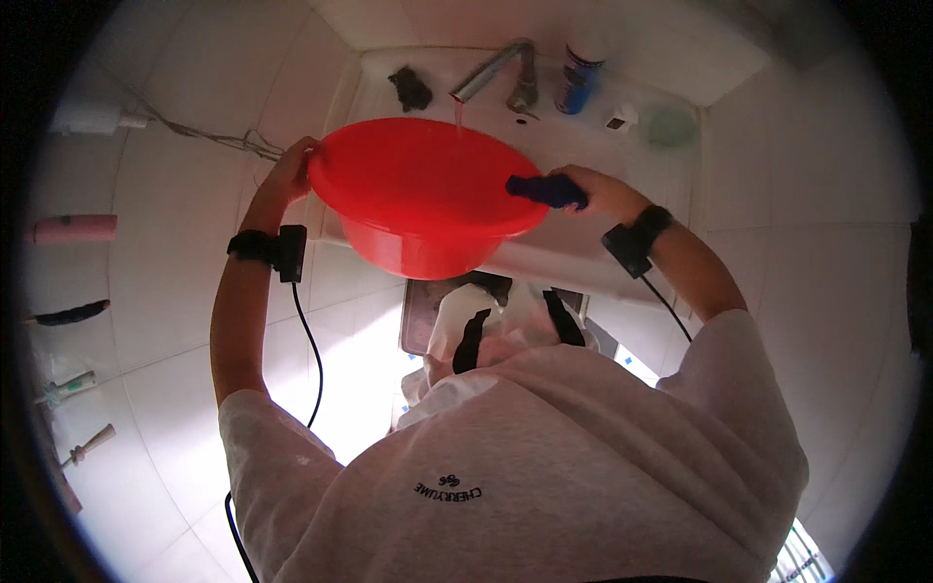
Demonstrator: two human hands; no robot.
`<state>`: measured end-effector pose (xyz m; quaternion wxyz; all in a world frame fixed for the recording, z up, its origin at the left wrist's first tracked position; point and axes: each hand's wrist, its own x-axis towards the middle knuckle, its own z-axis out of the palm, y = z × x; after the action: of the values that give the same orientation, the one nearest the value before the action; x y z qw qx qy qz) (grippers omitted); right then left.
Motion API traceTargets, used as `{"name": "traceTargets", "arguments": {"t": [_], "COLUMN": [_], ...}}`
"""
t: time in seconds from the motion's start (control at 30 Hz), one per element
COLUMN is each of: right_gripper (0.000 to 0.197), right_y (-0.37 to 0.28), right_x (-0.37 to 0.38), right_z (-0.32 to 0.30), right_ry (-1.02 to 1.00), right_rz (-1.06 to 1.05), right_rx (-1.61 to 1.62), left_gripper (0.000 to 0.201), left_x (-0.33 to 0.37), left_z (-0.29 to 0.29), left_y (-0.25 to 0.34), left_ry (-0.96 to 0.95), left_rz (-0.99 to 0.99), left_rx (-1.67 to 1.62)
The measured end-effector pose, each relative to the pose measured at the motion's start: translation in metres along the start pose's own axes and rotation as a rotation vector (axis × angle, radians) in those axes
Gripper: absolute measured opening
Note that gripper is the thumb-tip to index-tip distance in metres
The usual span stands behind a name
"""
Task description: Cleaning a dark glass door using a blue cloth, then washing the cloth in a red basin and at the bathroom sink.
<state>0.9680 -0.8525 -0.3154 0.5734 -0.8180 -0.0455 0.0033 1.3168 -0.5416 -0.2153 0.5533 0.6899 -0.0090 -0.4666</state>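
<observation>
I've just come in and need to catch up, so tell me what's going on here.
A person is at a white sink, holding a red basin under the faucet, from which a thin stream of water runs down into it. The left hand grips the basin's left rim. The right hand holds a dark cloth at the right rim; whether it also grips the basin is hard to tell. A blue container stands behind, right of the faucet.

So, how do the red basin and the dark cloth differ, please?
The basin is bright red; the cloth is dark, bluish. The basin is wide and round; the cloth is much smaller, bunched. Both are in hand: the left hand grips the basin's rim, the right hand holds the cloth.
</observation>
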Motion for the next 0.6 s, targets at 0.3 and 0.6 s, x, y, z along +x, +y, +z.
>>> {"name": "traceTargets", "arguments": {"t": [0.3, 0.6], "right_gripper": [0.027, 0.014], "right_y": [0.136, 0.036], "right_x": [0.006, 0.027], "right_z": [0.076, 0.092], "right_ry": [0.005, -0.041], "right_rz": [0.485, 0.517], "right_rx": [0.875, 1.066], "left_gripper": [0.018, 0.023], "left_x": [0.034, 0.019], "left_z": [0.076, 0.087], "left_y": [0.049, 0.115], "left_ry": [0.067, -0.067], "left_rz": [0.082, 0.092], "left_rx": [0.197, 0.453]}}
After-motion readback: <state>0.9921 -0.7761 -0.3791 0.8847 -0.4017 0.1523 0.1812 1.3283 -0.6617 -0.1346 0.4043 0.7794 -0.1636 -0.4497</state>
